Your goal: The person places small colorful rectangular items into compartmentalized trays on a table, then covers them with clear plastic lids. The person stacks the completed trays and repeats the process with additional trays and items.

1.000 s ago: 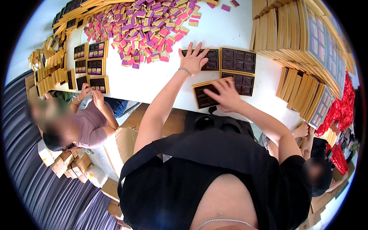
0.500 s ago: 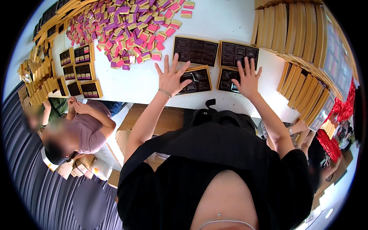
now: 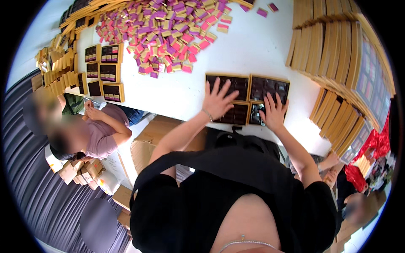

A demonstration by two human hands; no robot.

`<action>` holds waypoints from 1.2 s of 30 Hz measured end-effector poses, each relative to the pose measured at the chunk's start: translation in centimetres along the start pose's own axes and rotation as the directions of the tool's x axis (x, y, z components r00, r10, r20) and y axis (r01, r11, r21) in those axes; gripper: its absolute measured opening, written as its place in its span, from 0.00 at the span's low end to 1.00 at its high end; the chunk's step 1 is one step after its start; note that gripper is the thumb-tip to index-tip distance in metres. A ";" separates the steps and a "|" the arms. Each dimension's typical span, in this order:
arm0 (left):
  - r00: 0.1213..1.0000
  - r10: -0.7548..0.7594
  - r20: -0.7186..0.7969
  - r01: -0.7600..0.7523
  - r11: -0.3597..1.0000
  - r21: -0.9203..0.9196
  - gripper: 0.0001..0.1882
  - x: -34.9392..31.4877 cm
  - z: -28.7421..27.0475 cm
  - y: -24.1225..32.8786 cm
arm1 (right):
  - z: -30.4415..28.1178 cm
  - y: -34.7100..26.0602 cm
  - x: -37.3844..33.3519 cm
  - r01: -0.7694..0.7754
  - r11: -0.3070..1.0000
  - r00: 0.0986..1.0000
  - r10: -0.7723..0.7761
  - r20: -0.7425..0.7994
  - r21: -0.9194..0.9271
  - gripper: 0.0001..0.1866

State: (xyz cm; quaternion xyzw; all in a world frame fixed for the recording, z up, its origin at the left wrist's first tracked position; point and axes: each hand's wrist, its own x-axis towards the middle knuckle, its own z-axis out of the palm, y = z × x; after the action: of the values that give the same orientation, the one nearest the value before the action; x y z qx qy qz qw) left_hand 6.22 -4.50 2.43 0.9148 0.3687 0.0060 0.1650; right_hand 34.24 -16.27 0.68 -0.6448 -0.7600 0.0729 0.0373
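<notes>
Four gold-edged dark compartmented trays (image 3: 270, 86) lie flat, two by two, on the white table (image 3: 181, 90)

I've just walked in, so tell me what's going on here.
A person's left hand and right hand, both spread open, are over four rectangular, gold-edged boxes with dark moulded inserts, set two by two on a white table, each hand over the pair on its side, gripping nothing. Beyond, leftward, lies a heap of small pink, purple and gold rectangular pieces; rows of upright gold-edged boxes stand on the right. At the left, a co-worker in a mauve top has both hands close together.
</notes>
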 end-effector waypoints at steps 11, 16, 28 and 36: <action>0.782 -0.415 -0.464 0.267 0.897 -0.353 0.36 15.7 -11.7 -17.2 | -8.3 0.7 26.0 0.025 0.971 0.930 0.065 -0.363 0.237 0.42; 0.276 -0.949 -0.153 0.522 0.282 -0.805 0.43 30.1 -17.1 -26.1 | -5.7 3.6 45.6 -0.154 0.987 0.956 0.162 -0.245 0.050 0.55; 0.822 -0.484 -0.300 0.344 0.842 -0.416 0.18 0.5 -17.8 -24.1 | -6.9 5.1 28.5 0.163 0.950 0.970 -0.105 -0.218 0.265 0.59; 0.951 -0.305 0.058 0.303 0.869 -0.391 0.19 -9.8 -6.7 -16.5 | -7.7 -9.2 18.6 0.209 0.834 0.959 -0.277 0.061 0.510 0.57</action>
State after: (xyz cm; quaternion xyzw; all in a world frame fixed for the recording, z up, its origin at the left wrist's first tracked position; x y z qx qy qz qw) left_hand -12.89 2.03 4.74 0.7931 0.4993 0.0568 0.3441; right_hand 23.34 1.05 9.10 -0.5050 -0.7917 0.3038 0.1611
